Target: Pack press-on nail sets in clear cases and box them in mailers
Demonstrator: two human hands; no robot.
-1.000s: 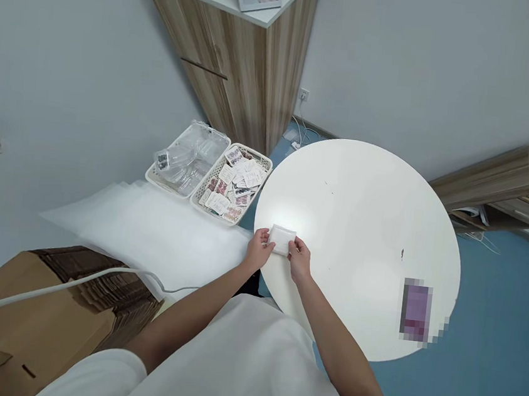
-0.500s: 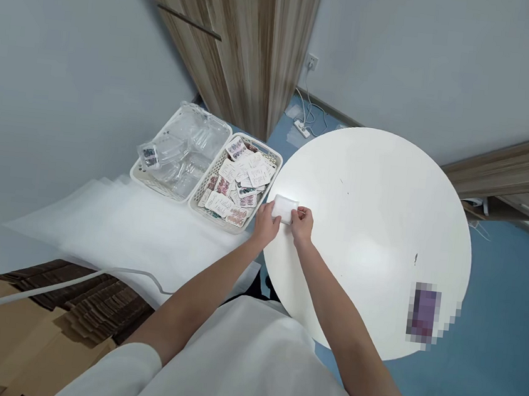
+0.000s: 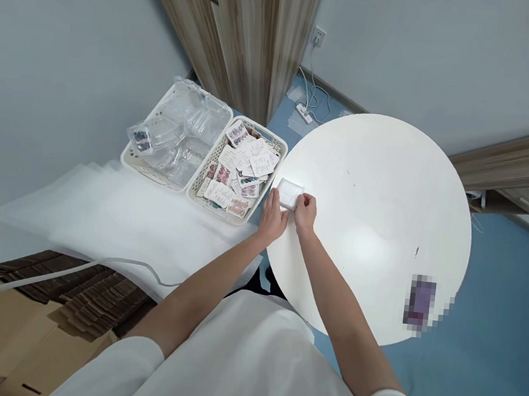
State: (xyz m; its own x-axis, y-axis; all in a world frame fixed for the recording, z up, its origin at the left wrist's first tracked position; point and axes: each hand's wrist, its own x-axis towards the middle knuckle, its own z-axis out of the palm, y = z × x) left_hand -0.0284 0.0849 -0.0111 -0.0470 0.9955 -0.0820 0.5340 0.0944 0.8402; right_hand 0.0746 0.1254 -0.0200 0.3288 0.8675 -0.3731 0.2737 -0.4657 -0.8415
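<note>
Head view, round white table, blue floor, right hand pinching white packet, left hand touching it, grip unclear

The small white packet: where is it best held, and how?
Probably pinch the small white packet by its left and right edges, coming from the near side: it looks flattish and rectangular, broad face up, so opposite edges should suit a pinch.

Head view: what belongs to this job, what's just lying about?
In use:
small white flat packet, between left hand and right hand
round white table

Lying about, apparently:
white plastic basket with cards
white plastic basket with clear packaging
translucent white sheets
brown cardboard
</note>
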